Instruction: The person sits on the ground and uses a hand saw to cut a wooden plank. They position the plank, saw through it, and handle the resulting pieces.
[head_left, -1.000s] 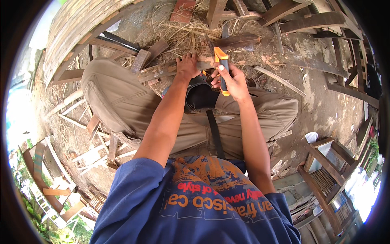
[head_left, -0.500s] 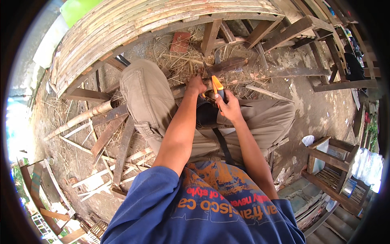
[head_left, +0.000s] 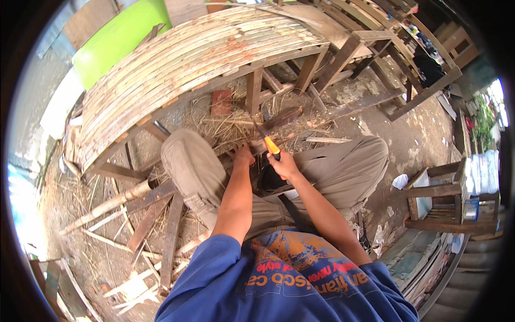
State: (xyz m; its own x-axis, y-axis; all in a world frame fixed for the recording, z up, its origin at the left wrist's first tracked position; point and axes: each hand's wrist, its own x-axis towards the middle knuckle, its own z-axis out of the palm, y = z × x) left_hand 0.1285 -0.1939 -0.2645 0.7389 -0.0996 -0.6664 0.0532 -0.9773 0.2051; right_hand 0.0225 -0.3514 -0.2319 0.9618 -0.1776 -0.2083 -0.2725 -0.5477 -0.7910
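My right hand (head_left: 284,165) is closed round the orange and black handle of a handsaw (head_left: 272,145). Its thin dark blade points away from me and lies across a dark wooden board (head_left: 283,118). The board slants between my knees, over straw-like debris. Beside the saw, to its left, my left hand (head_left: 244,154) presses down on the near part of the wood. Its fingers are bent over the piece and partly hidden. Exactly where the blade meets the wood is too small to make out.
A bamboo-slat bench (head_left: 204,59) with dark wooden legs stands ahead. Under its edge lies a red brick (head_left: 221,102). Loose boards and a bamboo pole (head_left: 110,206) lie at the left. A small wooden frame (head_left: 437,190) stands at the right.
The view has tilted up, so more of the bench shows. Against the ground, my right hand and the saw have moved a little forward. My left hand stays on the wood.
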